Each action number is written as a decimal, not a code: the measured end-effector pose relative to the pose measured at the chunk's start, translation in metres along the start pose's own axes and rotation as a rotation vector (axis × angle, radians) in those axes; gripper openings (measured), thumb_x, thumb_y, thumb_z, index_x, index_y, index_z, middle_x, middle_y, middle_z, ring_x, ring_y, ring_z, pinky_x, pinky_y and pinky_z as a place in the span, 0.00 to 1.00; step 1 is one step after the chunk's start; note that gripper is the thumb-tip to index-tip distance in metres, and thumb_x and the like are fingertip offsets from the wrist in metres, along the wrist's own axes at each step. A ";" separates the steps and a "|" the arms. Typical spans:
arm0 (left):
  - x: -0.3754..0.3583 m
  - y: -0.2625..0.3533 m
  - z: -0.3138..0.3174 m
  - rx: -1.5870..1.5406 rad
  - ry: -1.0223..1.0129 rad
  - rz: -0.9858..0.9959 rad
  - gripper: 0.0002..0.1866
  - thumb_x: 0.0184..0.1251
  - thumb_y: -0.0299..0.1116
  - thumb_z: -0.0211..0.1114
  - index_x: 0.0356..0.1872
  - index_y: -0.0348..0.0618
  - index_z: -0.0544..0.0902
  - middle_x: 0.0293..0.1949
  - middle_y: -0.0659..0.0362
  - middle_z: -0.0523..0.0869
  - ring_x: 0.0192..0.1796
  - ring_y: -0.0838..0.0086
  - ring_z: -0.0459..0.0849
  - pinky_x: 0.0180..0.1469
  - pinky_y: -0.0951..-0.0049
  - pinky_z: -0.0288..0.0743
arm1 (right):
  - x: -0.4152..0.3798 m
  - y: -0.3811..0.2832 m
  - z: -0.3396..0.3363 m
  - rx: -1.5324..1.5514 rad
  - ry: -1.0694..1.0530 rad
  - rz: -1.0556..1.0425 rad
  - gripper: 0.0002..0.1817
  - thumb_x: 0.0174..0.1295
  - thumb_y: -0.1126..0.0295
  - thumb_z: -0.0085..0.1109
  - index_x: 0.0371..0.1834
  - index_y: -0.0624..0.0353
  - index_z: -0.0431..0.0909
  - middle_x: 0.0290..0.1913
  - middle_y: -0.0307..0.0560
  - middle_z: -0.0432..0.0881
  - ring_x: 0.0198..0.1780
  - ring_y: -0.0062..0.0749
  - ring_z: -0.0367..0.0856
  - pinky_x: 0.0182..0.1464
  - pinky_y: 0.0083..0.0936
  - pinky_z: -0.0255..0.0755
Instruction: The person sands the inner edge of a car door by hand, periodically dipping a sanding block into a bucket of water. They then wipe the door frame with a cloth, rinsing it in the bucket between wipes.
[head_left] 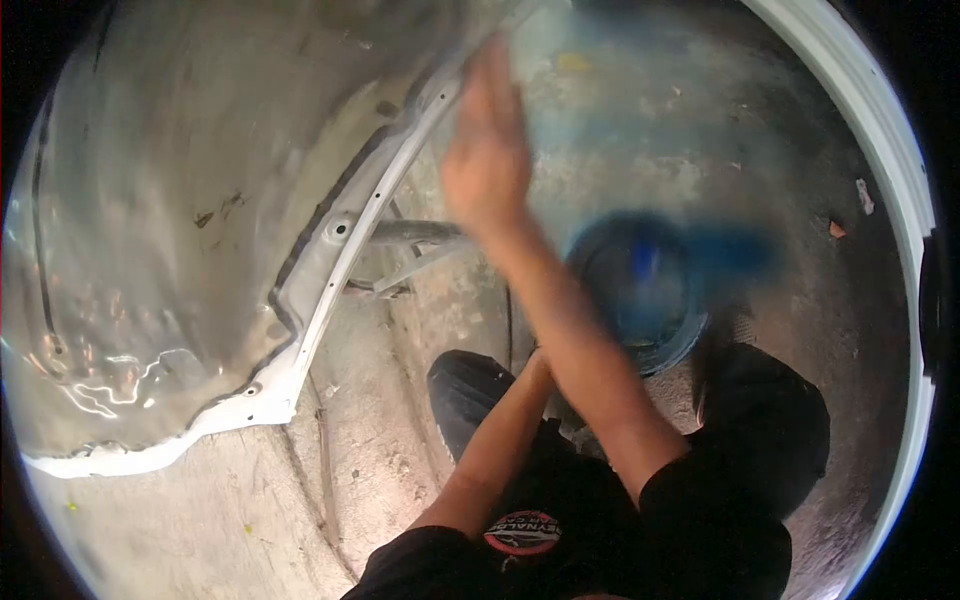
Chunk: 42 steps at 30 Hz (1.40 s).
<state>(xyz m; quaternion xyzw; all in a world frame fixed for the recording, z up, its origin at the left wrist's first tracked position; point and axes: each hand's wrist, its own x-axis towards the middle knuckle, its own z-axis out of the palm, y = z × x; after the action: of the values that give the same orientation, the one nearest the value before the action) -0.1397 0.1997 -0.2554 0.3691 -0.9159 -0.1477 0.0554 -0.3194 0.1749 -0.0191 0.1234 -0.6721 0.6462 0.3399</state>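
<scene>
Floor [370,430] lies around the panel [180,200], blurred right hand [487,160] flat-fingered beside it, bucket [678,348] farther right, left hand hidden so its grip cannot be told.

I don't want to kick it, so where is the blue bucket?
In the head view, right of centre: the blue bucket stands beside the right forearm, ahead of the right knee.
</scene>
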 end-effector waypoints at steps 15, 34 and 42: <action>-0.006 -0.029 0.025 -0.403 -0.172 -0.236 0.23 0.74 0.43 0.63 0.57 0.32 0.83 0.48 0.40 0.89 0.50 0.45 0.87 0.57 0.52 0.77 | 0.024 0.029 0.000 0.083 0.033 -0.012 0.24 0.75 0.74 0.49 0.73 0.66 0.74 0.79 0.65 0.66 0.76 0.54 0.72 0.74 0.43 0.70; -0.016 -0.005 -0.030 -0.329 0.270 0.172 0.33 0.65 0.38 0.70 0.70 0.40 0.72 0.62 0.41 0.83 0.61 0.47 0.84 0.74 0.39 0.59 | -0.157 0.167 -0.187 -0.930 -1.788 0.140 0.10 0.58 0.70 0.63 0.39 0.56 0.92 0.41 0.57 0.91 0.45 0.50 0.91 0.46 0.47 0.83; 0.021 0.045 -0.111 -0.655 -0.127 0.383 0.14 0.70 0.37 0.71 0.51 0.42 0.87 0.46 0.52 0.92 0.58 0.54 0.87 0.79 0.40 0.54 | -0.016 0.083 -0.184 -0.311 -1.569 0.379 0.16 0.68 0.62 0.57 0.51 0.58 0.87 0.48 0.57 0.89 0.50 0.53 0.87 0.56 0.43 0.79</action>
<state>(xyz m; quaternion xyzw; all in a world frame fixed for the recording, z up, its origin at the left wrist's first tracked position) -0.1613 0.1909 -0.1363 0.1441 -0.8742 -0.4419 0.1403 -0.3031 0.3566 -0.1064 0.3750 -0.8057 0.3178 -0.3304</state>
